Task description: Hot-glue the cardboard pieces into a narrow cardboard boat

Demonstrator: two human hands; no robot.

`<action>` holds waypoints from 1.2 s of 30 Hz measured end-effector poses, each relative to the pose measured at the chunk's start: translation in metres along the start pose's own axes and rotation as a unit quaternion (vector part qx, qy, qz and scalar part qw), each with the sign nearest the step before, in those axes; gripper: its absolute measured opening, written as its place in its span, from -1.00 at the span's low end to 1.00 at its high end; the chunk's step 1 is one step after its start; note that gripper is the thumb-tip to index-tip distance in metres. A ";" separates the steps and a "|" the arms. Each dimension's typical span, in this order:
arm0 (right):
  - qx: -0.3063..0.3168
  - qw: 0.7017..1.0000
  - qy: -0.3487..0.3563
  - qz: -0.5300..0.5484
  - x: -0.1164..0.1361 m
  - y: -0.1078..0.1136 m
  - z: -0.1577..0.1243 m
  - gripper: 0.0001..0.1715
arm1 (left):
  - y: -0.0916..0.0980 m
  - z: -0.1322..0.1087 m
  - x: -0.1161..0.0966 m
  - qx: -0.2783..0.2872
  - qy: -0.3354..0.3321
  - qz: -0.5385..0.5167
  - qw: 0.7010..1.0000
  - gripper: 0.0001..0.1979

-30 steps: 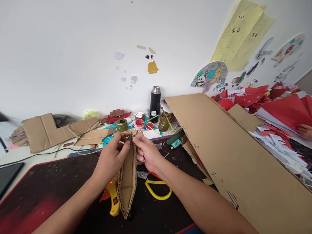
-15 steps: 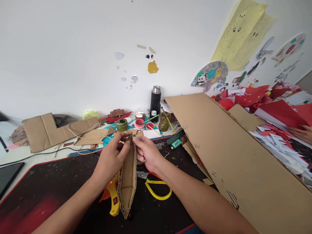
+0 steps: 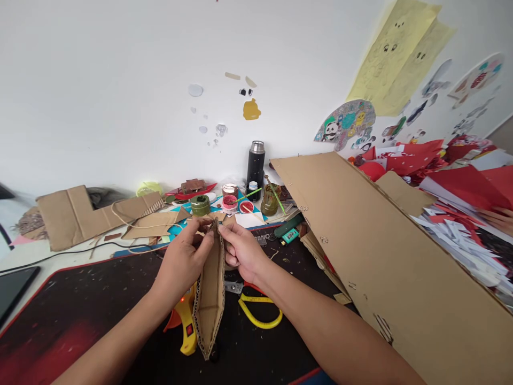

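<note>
A long narrow cardboard piece [image 3: 210,299] with raised sides and a pointed near end stands out over the dark mat. My left hand [image 3: 182,254] pinches its far end from the left. From the right, my right hand [image 3: 242,251] grips the same far end, thumb and fingers closed on the edge. Beneath and left of the piece lies a yellow glue gun [image 3: 187,326] with a small orange light. To the right are scissors [image 3: 262,315] with yellow and red handles, partly hidden by my right hand and the cardboard.
A large cardboard sheet [image 3: 360,240] leans across the right side. Behind my hands stand paint jars [image 3: 200,205] and a black thermos [image 3: 255,166]. Cardboard scraps [image 3: 80,214] lie at left. Another person's hand [image 3: 499,218] is among red and white paper at far right.
The other person's hand at the far right has shifted slightly, along with the red paper near it. My hands and the cardboard piece look the same.
</note>
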State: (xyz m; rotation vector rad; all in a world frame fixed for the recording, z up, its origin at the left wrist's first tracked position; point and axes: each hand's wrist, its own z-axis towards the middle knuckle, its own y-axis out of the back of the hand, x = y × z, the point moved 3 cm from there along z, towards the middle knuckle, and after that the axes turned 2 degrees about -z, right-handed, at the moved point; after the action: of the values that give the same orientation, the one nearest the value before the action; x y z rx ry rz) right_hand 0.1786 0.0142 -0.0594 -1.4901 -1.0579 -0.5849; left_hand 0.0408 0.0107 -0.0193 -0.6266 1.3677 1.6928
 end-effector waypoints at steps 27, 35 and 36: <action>0.020 1.000 0.000 -0.001 0.002 0.000 0.000 -0.38 | 0.006 0.008 0.006 -0.004 0.021 -0.070 0.997 -0.63; 0.030 1.000 -0.006 0.005 0.002 -0.001 -0.002 -0.37 | 0.013 0.012 0.003 0.019 0.025 -0.062 0.998 -0.61; 0.031 0.999 -0.006 0.006 0.002 -0.001 -0.002 -0.37 | 0.015 0.013 0.003 0.025 0.026 -0.061 0.998 -0.59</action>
State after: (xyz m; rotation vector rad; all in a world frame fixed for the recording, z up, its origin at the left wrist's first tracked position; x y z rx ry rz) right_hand 0.1792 0.0131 -0.0569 -1.4467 -1.0667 -0.5294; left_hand 0.0285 0.0232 -0.0104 -0.7146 1.3754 1.5508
